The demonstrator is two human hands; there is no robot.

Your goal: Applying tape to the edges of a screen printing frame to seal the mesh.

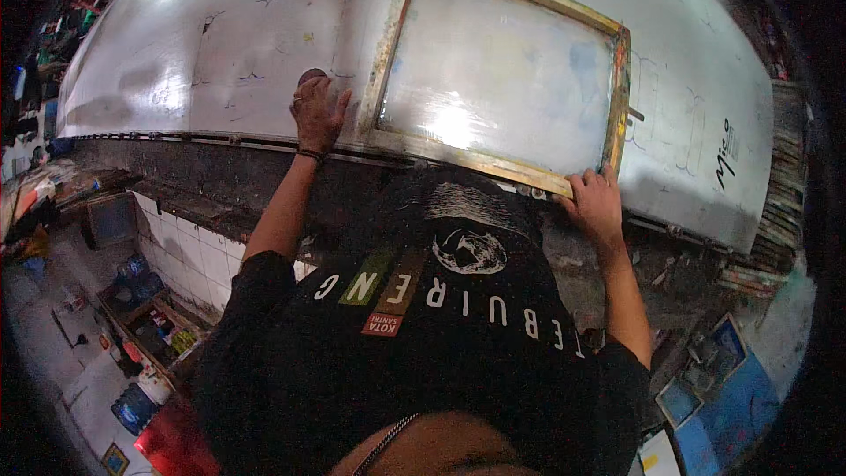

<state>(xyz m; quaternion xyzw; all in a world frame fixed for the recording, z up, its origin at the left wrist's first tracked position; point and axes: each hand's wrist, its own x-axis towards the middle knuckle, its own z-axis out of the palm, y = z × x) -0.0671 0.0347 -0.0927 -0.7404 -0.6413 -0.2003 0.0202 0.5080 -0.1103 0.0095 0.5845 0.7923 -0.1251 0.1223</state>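
A wooden-framed printing screen (pixel 505 69) with pale, shiny mesh lies on a long white table (pixel 264 33). At the frame's near right corner, my right hand (pixel 595 201) grips the wood, its thumb on the near rail and its fingers by the right rail. Left of the screen, my left hand (pixel 318 112) is over the table near its front edge, with a dark brown rounded object (pixel 312 75) under the fingertips. Whether the fingers close around that object is hard to see. A short dark bar (pixel 636 114) sticks out beyond the right rail.
Along the table's near edge runs a metal rail (pixel 244 141). Stacked frames (pixel 780 192) stand beyond the right end. Blue-meshed frames (pixel 727 403) are low on the right. At lower left are a tiled wall (pixel 185 254), a wooden box (pixel 158 327) and a red object (pixel 175 436).
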